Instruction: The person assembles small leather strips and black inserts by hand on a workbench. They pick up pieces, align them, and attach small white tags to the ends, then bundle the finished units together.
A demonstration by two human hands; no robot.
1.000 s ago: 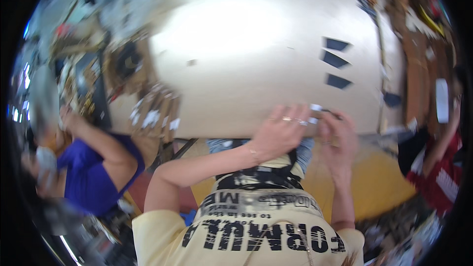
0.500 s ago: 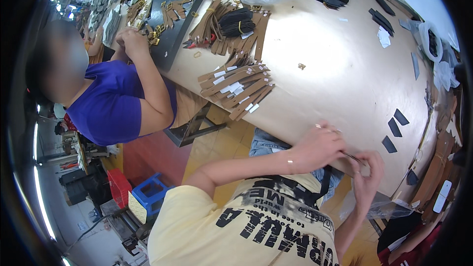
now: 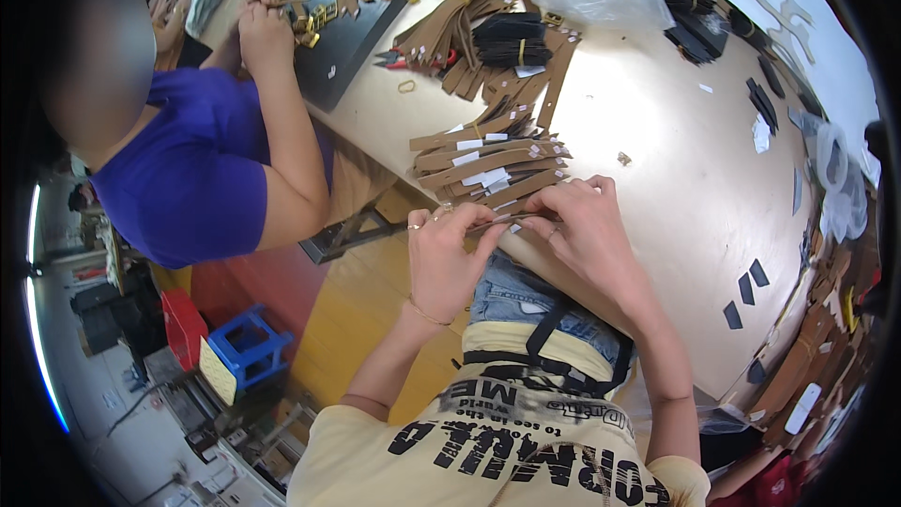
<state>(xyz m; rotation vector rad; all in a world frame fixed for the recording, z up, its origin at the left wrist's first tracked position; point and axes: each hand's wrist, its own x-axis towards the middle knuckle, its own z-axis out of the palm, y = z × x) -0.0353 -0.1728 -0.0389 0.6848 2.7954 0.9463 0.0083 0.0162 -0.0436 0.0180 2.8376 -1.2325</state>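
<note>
At the table's front edge my left hand (image 3: 443,258) pinches one end of a narrow brown strap (image 3: 508,220). My right hand (image 3: 589,233) has its thumb and fingers closed at the strap's other end, a short way to the right. A small white tag shows by this strap. Just beyond my fingers lies a fanned pile of brown straps (image 3: 460,159), several with white paper tags. My fingers partly cover the pile's near edge.
Behind the pile are bundled brown straps (image 3: 449,23), a banded black bundle (image 3: 510,40) and red-handled snips (image 3: 413,60). Dark pieces (image 3: 746,288) lie at the right. A co-worker in a purple shirt (image 3: 202,169) sits at left. A blue stool (image 3: 248,345) stands on the floor.
Both hands have moved left from the table's right front edge to the strap pile. A thin dark item was between them before; now they pinch a brown strap. The view has shifted.
</note>
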